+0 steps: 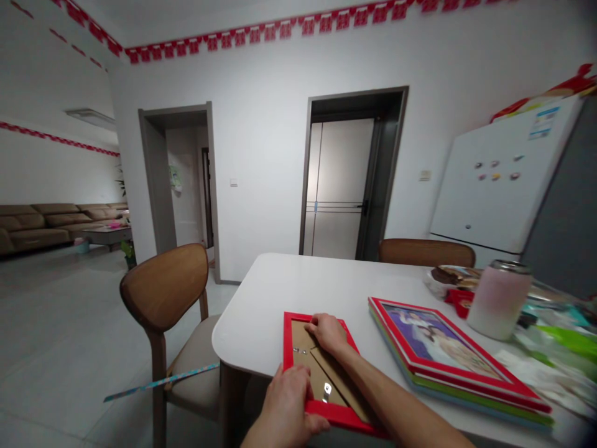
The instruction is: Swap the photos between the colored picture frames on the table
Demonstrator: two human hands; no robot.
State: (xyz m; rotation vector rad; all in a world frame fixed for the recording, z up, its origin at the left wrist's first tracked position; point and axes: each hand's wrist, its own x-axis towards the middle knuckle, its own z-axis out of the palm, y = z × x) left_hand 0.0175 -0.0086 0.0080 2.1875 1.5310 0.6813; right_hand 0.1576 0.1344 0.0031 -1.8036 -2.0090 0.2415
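Observation:
A red picture frame [289, 336] lies back side up at the near edge of the white table, its brown backing board [303, 339] showing small metal clips and a hanger. My left hand [291, 404] grips the frame's near left corner, thumb on the red border. Across the frame reaches my right hand [329, 333], its fingers bent together on the backing near the far edge; whatever they pinch is too small to make out. Just right of it sits a stack of frames, the top one a red frame with a photo [438, 342].
On the white table [280, 280], a pink and white bottle [500, 300] stands at the right amid bags and tissues. One wooden chair [168, 289] is at the left with a patterned strip [181, 376] on it; another chair [426, 252] stands behind the table.

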